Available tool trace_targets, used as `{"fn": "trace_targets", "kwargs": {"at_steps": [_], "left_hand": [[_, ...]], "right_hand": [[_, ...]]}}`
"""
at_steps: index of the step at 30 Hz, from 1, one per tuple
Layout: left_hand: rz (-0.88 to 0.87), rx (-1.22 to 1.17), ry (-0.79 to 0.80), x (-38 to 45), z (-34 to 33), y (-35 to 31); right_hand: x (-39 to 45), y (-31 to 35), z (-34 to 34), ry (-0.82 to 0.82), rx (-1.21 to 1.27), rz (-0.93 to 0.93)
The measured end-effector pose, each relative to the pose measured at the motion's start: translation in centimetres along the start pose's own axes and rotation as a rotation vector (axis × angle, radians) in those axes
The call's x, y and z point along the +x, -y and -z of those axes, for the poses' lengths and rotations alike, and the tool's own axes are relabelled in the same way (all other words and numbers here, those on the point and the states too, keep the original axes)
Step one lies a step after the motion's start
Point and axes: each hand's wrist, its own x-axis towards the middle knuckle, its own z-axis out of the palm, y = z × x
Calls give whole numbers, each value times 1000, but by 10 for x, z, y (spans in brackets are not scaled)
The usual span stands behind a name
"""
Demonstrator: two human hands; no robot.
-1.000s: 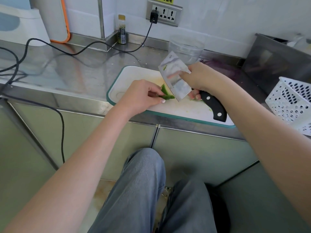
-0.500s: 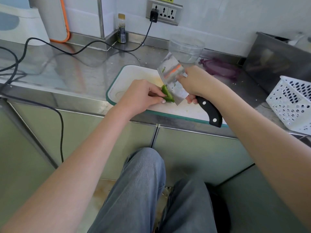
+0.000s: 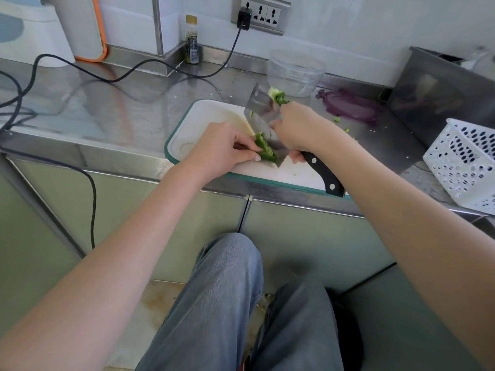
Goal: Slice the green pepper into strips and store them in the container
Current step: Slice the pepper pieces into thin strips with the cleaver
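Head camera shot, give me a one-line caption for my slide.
Left hand steadies a green pepper piece on the cutting board while the right hand holds a cleaver against it.

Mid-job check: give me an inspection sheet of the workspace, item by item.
Surface: steel counter, white cutting board near its front edge.
Job's things: green pepper piece on the board against the cleaver; pepper core behind the blade; clear container at the back.
Clutter: purple lid, white basket, small bottle, green scraps.
Grippers: left hand pinches the pepper; right hand grips the cleaver.
Cables: black cord across the counter, plugged into the wall socket.
Surroundings: pale green cabinet doors below.
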Motion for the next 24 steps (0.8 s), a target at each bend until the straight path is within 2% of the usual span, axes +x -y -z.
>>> {"fn": "trace_targets", "kwargs": {"at_steps": [1,6,8,13,16,20,21,23,24], "left_hand": [[5,-4,2,0,0,1],[17,-52,6,0,0,2],[-2,-54,-24,-1,-2,1],[-34,4,-78,-2,-6,1],[-43,64,-140,-2,-6,1],[-44,51,-156,-2,-4,2],[-49,42,-152,-3,-4,2],[-51,16,-143,-4,-3,2],[-42,0,-135,-5,-3,1]], "right_hand": [[3,2,1,-13,67,19],[2,16,2,-30,4,52],[2,17,2,-12,-29,27],[10,9,1,10,123,-13],[1,9,4,58,113,-15],[-8,3,0,25,203,-95],[-2,0,-2,23,295,-101],[4,-8,-3,-98,294,-24],[4,-11,-3,-106,300,-17]]}}
